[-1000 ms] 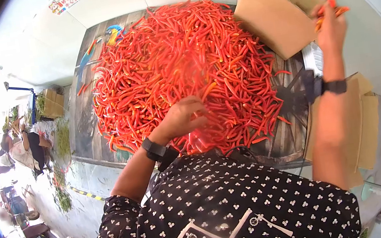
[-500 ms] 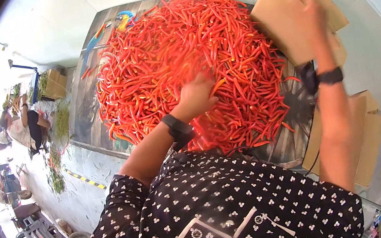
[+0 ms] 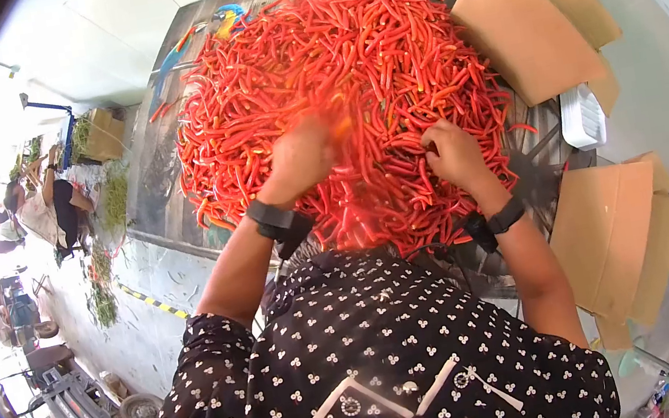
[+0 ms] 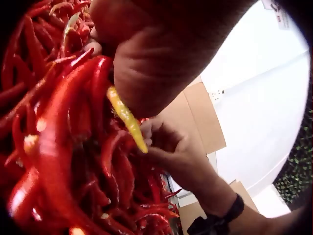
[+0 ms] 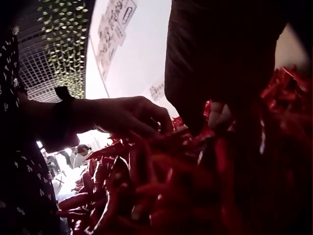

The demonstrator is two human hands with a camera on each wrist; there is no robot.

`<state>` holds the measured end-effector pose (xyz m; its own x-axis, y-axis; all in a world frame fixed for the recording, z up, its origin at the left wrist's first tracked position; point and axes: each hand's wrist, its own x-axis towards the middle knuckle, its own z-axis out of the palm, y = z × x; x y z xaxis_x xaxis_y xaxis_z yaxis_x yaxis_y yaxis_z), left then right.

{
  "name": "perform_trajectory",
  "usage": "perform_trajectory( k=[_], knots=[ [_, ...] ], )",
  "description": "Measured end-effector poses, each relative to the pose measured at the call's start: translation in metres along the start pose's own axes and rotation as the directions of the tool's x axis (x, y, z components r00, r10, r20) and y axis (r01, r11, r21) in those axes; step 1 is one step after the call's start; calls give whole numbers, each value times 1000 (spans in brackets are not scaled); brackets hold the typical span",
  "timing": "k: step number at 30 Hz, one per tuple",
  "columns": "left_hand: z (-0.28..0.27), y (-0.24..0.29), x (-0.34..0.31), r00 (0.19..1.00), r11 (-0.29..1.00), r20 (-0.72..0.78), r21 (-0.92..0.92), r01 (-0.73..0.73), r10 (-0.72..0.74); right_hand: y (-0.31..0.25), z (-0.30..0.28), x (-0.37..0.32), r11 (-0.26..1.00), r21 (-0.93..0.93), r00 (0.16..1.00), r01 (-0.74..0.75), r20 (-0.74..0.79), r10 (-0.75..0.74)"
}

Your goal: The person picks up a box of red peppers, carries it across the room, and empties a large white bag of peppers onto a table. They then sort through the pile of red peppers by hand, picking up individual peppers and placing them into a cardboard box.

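Observation:
A broad heap of red chili peppers [image 3: 380,53] covers most of the table [image 3: 164,179]. My left hand [image 3: 304,157] is blurred over the heap's middle, with an orange streak at its fingertips. In the left wrist view, a yellow chili pepper [image 4: 128,120] slants just below that hand. My right hand [image 3: 457,154] is low at the heap's right side, thumb and forefinger bent toward the peppers. Dark in its own wrist view, the right hand [image 5: 220,63] has its fingertips right at the peppers; whether either hand grips one, I cannot tell.
An upright cardboard box [image 3: 522,39] leans by the wall at the back right, with a white plastic tray [image 3: 583,121] below it. Another cardboard box [image 3: 610,235] stands beside the table's right edge. At far left, another person [image 3: 41,207] is among plant stalks.
My right hand, lifted with several chili peppers and then up by the cardboard box, has come down to the heap. The left hand has shifted about over the middle of the heap.

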<state>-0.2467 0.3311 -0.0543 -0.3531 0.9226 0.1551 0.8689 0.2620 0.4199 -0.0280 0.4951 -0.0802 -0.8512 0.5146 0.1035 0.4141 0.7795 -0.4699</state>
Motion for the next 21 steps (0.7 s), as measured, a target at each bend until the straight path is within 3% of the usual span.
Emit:
perform_trajectory(
  k=[3,4,6,8,9,11,13,15,16,18,21],
  knots=[
    [-4,-19,-8,1000,1000,-29,9,-9,9,0,-6,-1,1000,-10,1000,-26,-8,26],
    [-10,-29,-9,995,994,21,-44,103,-102,-6,-7,0,999,44,999,-12,-50,14],
    [-11,-38,-14,993,992,-2,-21,122,-122,-16,0,3,995,101,996,7,-85,1],
    [-15,-35,-16,990,990,-27,1,138,-138,-27,11,8,998,-61,998,32,55,-28],
    [-14,-30,-16,992,997,-104,-38,72,-75,-32,15,10,998,-60,998,33,56,-30],
    [-13,-16,-14,964,993,-264,-100,-66,38,-41,21,16,967,-238,991,-91,70,111],
    [-10,1,-9,971,971,-142,-113,-209,192,-42,27,21,961,-262,993,-83,59,102],
    [10,12,1,890,889,-97,-69,-453,446,-43,27,25,945,-323,985,-56,136,105],
    [20,19,1,889,888,-99,-70,-454,447,-40,29,27,944,-325,985,-56,134,105],
    [35,28,-2,864,866,64,-28,-499,499,-33,32,27,944,-324,986,-70,120,114],
    [41,17,-5,886,890,78,-31,-456,457,-20,19,14,960,-253,984,-121,95,149]
  ],
)
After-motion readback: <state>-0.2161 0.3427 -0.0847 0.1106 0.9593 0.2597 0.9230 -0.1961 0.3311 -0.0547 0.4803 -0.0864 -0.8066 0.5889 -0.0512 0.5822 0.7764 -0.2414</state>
